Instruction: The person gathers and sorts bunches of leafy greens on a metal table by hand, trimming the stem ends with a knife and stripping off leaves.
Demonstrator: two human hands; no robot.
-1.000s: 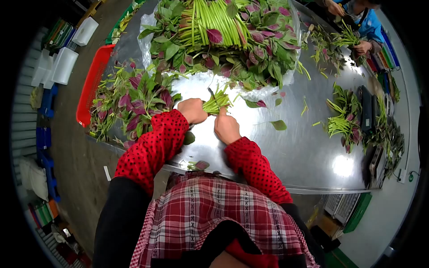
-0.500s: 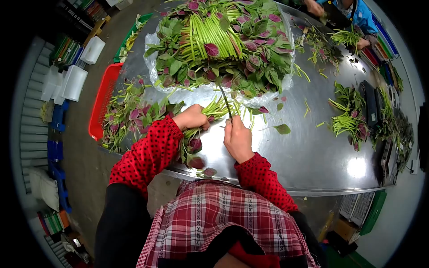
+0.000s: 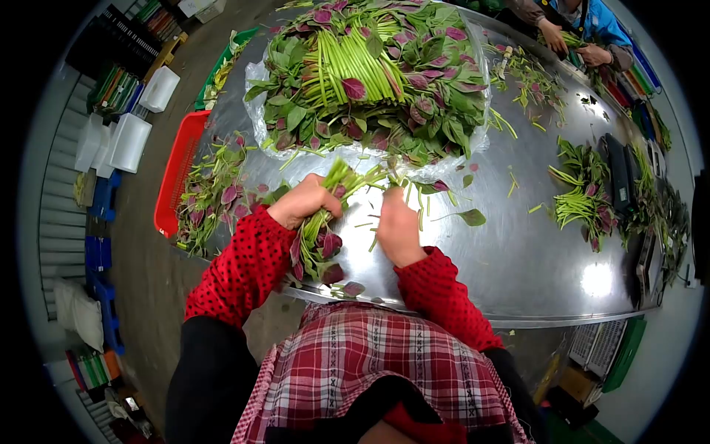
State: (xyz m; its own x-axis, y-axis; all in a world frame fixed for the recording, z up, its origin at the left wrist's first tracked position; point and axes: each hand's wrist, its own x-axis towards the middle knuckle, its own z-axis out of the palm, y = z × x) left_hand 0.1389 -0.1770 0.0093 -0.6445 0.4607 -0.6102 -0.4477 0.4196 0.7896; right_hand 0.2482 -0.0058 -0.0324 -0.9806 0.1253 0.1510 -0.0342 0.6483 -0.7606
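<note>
My left hand (image 3: 303, 203) is closed around a bunch of leafy greens (image 3: 322, 235), purple-and-green leaves hanging down and cut pale stems pointing up and right. Just right of those stem ends, my right hand (image 3: 400, 228) is closed and blurred by motion. It grips the knife whose dark, thin blade showed earlier; the blade is now hard to make out. Beyond both hands lies a large pile of the same greens (image 3: 355, 70) on clear plastic (image 3: 257, 92). Cut stem bits and a loose leaf (image 3: 471, 217) are scattered beside my right hand.
Loose greens (image 3: 214, 196) lie on the metal table (image 3: 488, 274) at left, beside a red crate (image 3: 177, 174). At right are another bunch (image 3: 580, 200) and a dark box-like device (image 3: 620, 174). Across the table a co-worker's hands (image 3: 555, 35) handle greens.
The bunch in my left hand has tipped up, its stem ends higher. My right hand has shifted slightly right, and the blade has swung out of clear view. The co-worker's hands have come together.
</note>
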